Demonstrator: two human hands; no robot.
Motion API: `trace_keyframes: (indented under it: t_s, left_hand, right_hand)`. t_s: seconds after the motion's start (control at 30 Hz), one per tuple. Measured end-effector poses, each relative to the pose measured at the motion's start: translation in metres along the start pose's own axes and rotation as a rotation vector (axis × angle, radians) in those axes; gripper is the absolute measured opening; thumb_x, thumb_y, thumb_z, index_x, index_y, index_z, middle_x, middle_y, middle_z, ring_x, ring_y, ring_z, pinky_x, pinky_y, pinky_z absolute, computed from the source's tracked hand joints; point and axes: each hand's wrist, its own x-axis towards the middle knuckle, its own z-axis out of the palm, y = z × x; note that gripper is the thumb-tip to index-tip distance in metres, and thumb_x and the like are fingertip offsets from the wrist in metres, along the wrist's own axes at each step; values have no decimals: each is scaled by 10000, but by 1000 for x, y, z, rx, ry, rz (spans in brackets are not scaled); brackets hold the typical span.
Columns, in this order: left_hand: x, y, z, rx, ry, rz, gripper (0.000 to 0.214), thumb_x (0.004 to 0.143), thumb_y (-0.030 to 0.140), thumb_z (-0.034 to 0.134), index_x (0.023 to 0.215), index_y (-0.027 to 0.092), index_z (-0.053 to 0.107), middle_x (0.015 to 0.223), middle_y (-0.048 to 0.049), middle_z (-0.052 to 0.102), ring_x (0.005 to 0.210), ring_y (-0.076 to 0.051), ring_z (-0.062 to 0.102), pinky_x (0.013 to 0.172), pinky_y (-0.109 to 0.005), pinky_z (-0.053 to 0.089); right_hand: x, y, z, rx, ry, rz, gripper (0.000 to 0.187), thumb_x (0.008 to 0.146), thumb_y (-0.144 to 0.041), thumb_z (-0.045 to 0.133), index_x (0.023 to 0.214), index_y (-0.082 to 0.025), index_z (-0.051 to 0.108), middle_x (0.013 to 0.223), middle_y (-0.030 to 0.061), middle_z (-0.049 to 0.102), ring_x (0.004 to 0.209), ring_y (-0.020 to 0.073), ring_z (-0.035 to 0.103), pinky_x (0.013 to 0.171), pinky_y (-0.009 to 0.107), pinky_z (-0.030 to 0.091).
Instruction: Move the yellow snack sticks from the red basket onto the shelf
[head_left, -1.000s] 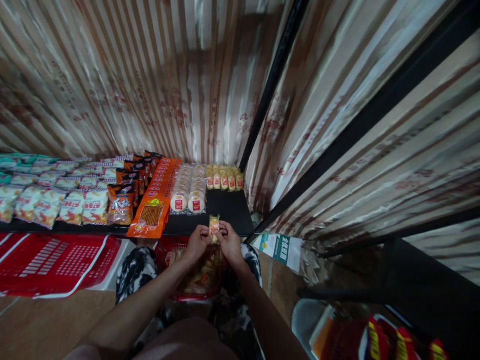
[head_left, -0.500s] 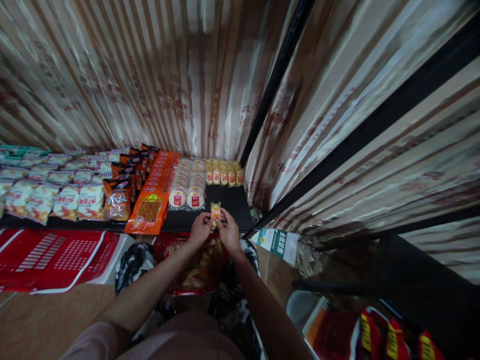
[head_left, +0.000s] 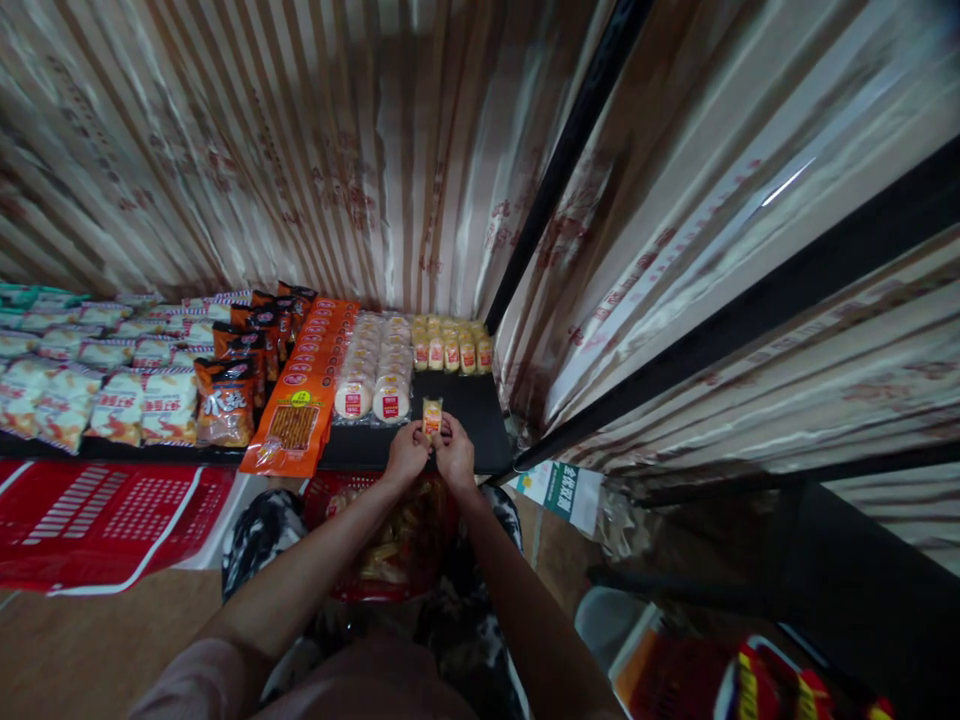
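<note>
Yellow packet [head_left: 432,415] held over the black shelf [head_left: 484,408]
Left hand [head_left: 406,455] and right hand [head_left: 454,453] pinch it between them; under the forearms, a red basket [head_left: 382,596] holds wrapped items [head_left: 391,560]. The packet's red label is unreadably small; a black-and-orange bag [head_left: 226,408] bears white Chinese characters.

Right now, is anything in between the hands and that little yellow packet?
Nothing visible is: the left hand and right hand hold the small yellow packet from either side, over the black shelf. The round white packs sit off to the left, and the row of yellow packets lies farther back.
</note>
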Motion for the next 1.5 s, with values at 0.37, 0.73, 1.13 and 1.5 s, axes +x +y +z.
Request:
trace_keyframes:
  t_s: [0.37, 0.73, 1.13, 1.5]
  left_hand:
    - [15, 10, 11, 175, 87, 108, 316, 780, 149, 503, 1085, 177, 582, 943, -58, 643, 843, -156, 603, 804, -299, 484]
    - [27, 16, 18, 372, 133, 221, 341, 822, 161, 423, 1124, 127, 576, 1154, -117, 595, 1108, -193, 521, 1007, -347, 361]
    - [40, 23, 17, 267, 66, 253, 380, 835, 178, 360, 1150, 130, 569, 1218, -96, 573, 1155, -177, 498, 1053, -349, 322]
    - [54, 35, 17, 212, 57, 169, 414, 862, 217, 334, 1215, 94, 514, 1266, -124, 533, 1187, -181, 475, 1054, -322, 308]
  right_hand:
    - [34, 4, 9, -15, 20, -29, 350, 725, -171, 486, 1063, -171, 576, 986, 72, 638, 833, 156, 618, 756, 291, 519]
    - [63, 14, 20, -36, 54, -57, 347, 729, -171, 499, 1069, -187, 572, 963, 57, 655, 823, 153, 624, 787, 312, 509]
    - [86, 10, 32, 0, 74, -90, 363, 726, -144, 474, 1076, -185, 560, 979, 60, 651, 847, 152, 618, 778, 297, 509]
    - [107, 12, 44, 3, 80, -84, 378, 707, -132, 481, 1075, -198, 537, 980, 55, 646, 854, 158, 614, 803, 315, 489]
